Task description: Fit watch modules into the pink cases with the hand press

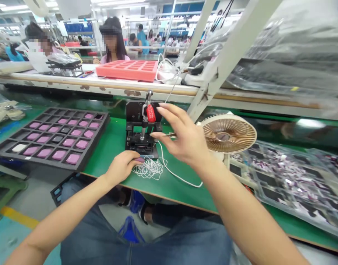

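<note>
Cord point(149, 168), tangled just beside, could snag purple piece point(140, 160) your left hand point(121, 166) pinches. Right hand point(191, 141) wide, near red handle point(150, 113).

A black metal press point(137, 138) with a glossy red handle point(150, 113) stood upright; a small purple piece point(140, 159), mostly hidden, was just in front of that press.

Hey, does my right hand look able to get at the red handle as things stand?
Probably yes: the right hand is raised close beside the red handle, thumb and fingers spread apart, and nothing visible seems to stand between them.
</note>
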A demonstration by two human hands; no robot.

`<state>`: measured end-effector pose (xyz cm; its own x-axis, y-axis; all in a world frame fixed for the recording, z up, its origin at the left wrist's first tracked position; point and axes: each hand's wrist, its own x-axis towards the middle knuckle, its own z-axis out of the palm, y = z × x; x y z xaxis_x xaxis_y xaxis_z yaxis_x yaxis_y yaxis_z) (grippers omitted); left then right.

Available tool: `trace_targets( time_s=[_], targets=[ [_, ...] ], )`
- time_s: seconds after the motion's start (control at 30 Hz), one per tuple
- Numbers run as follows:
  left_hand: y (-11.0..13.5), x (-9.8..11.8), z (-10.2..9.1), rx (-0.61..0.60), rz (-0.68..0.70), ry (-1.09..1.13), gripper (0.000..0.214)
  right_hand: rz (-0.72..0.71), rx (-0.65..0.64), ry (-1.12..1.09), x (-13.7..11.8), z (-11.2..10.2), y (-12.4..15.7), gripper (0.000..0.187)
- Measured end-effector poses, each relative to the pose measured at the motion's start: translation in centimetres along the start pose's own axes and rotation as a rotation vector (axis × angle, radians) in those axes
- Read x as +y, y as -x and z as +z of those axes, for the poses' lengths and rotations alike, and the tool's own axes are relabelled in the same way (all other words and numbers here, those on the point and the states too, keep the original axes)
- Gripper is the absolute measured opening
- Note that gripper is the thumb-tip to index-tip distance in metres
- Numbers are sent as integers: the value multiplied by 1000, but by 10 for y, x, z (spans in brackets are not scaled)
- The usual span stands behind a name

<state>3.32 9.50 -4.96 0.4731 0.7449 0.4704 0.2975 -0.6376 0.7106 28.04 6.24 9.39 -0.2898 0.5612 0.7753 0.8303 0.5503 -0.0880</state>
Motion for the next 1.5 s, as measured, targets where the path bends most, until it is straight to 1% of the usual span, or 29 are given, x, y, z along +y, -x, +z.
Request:
trace_targets(
  time_s=[0.03, 0.1, 0.13, 0.2, 0.27, 0.37, 0.4, 0.43, 0.47, 0.5, 0.53, 0.6, 0.63, 0.67, 0.7, 0.77, 0.83, 0.9, 0.97, 1.07, 1.17, 1.2, 1.27, 1.33, 1.4, 1.47, 1.5],
  targets=[
    [-6, -5, 1, -9, -13, -4, 14, -70, -20, 56, 3, 8, -10, 53],
    [-11, -13, 2, -24, -41, -8, 13, -135, -52, 122, 7, 24, -22, 35],
    [-12, -16, 3, -28, -54, -8, 13, -149, -54, 133, 8, 30, -26, 29],
    [-12, -19, 3, -29, -76, -1, 14, -141, -26, 106, 10, 37, -36, 26],
    [-12, -20, 3, -28, -93, 18, 15, -97, 33, 45, 13, 34, -54, 29],
    [-12, -19, -1, -23, -120, 65, 15, 20, 213, 21, 15, 19, -81, 39],
    [-11, -18, -3, -9, -136, 81, 14, 51, 285, 36, 14, 15, -84, 38],
    [-10, -17, -7, 16, -158, 97, 14, 76, 340, 51, 12, 13, -80, 34],
    [-7, -16, -11, 51, -183, 112, 15, 91, 344, 60, 9, 15, -70, 31],
    [-3, -15, -16, 92, -210, 128, 16, 99, 265, 68, 5, 19, -53, 31],
    [2, -14, -21, 135, -238, 146, 19, 102, 134, 73, 1, 27, -31, 32],
    [15, -13, -29, 207, -290, 180, 25, 99, -290, 93, -6, 50, 18, 32],
    [22, -13, -32, 233, -311, 192, 28, 99, -409, 95, -8, 63, 40, 31],
    [28, -13, -34, 252, -328, 200, 31, 105, -506, 101, -8, 76, 57, 35],
    [33, -13, -35, 262, -339, 202, 34, 115, -551, 106, -6, 88, 69, 40],
    [39, -12, -35, 269, -338, 188, 39, 134, -583, 117, 1, 108, 74, 48],
    [40, -11, -33, 267, -309, 149, 37, 151, -605, 127, 10, 121, 66, 50],
    [37, -10, -32, 274, -256, 86, 31, 150, -614, 125, 17, 126, 55, 49],
    [28, -10, -29, 282, -185, 6, 25, 137, -606, 117, 21, 125, 51, 50],
    [4, -15, -17, 246, -57, -111, 24, 120, -563, 115, 21, 114, 63, 55],
    [-27, -25, 2, 135, 68, -199, 26, 137, -514, 137, 19, 92, 89, 51],
    [-37, -28, 9, 92, 103, -224, 26, 146, -480, 140, 19, 82, 98, 47],
    [-53, -32, 20, 11, 159, -274, 29, 147, -368, 121, 15, 63, 115, 39],
    [-62, -34, 26, -62, 205, -328, 32, 134, -240, 84, 10, 46, 128, 35],
    [-65, -34, 27, -131, 244, -384, 32, 118, -183, 46, 2, 36, 134, 35],
    [-65, -34, 25, -188, 272, -440, 29, 103, -164, -10, -9, 37, 130, 37],
    [-64, -35, 24, -206, 277, -466, 27, 92, -164, -54, -16, 43, 121, 38]
  ],
)
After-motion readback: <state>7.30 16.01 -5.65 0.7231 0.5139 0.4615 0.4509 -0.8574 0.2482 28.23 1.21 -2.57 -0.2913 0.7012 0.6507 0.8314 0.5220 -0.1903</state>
